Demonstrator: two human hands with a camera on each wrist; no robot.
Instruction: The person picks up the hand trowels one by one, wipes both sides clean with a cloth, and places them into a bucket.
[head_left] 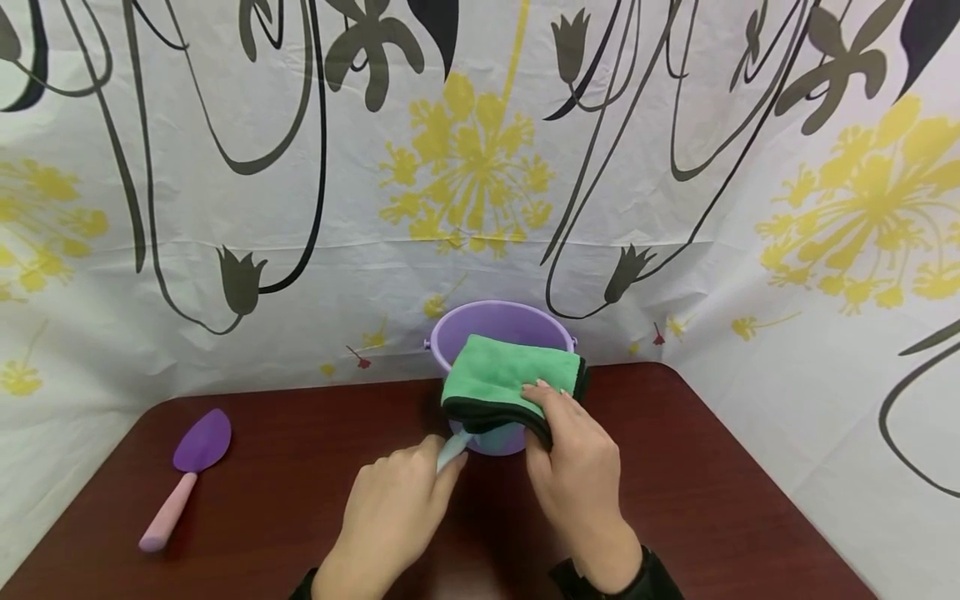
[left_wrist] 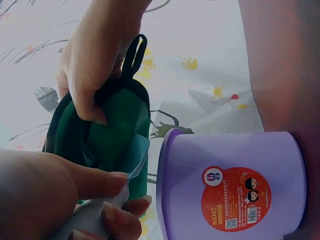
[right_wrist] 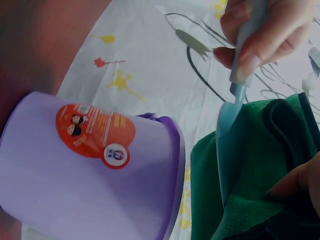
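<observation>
My left hand [head_left: 393, 508] grips the grey-blue handle of a small shovel [head_left: 453, 450], whose teal blade [right_wrist: 230, 132] shows in the right wrist view. Against that blade lies a folded green cloth [head_left: 510, 375] with black edging. My right hand [head_left: 579, 471] pinches the cloth, thumb on one side and fingers on the other. In the left wrist view a hanging loop [left_wrist: 134, 57] sticks out from the cloth's edge. Both hands are raised in front of a purple bucket [head_left: 468, 321], which stands upright; the cloth hides part of its rim and front.
A second shovel [head_left: 202, 442], with a purple blade and pink handle, lies at the left of the dark red-brown table [head_left: 300, 450]. The bucket carries an orange label [left_wrist: 235, 200]. A white patterned sheet [head_left: 360, 208] hangs behind the table and along its sides.
</observation>
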